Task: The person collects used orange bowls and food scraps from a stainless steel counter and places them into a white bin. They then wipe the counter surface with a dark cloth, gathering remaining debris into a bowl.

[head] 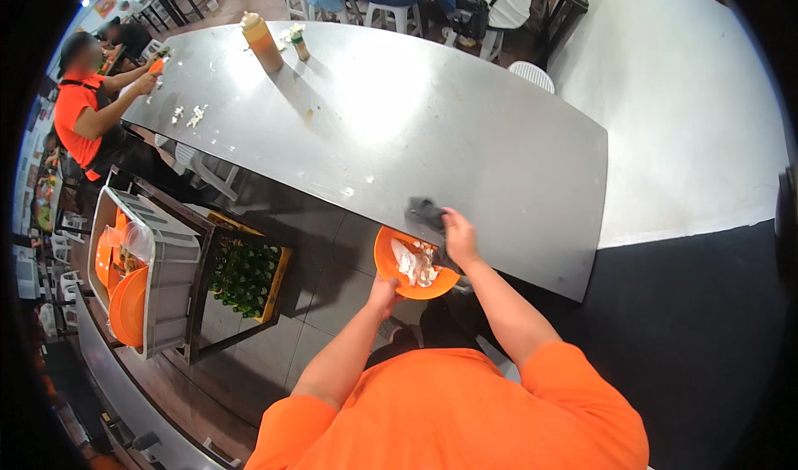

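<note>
My left hand [384, 295] grips the rim of an orange bowl [430, 291], held below the near edge of a long metal table [499, 158]. Inside the bowl lie crumpled white paper [408, 261] and pale scraps. A dark grey cloth [426, 211] is bunched in my right hand [460, 236], at the table edge just above the bowl. Part of the cloth hangs down over the bowl's right side and hides it. White crumbs [347, 191] lie on the tabletop to the left of the cloth.
A squeeze bottle [262, 43] and a small shaker bottle [299, 43] stand toward the table's far side. At left, a grey bin [171, 283] of orange dishes rides on a cart beside a crate of green bottles [246, 277]. A co-worker [87, 108] stands at the table's left end. A wall [679, 127] borders the right.
</note>
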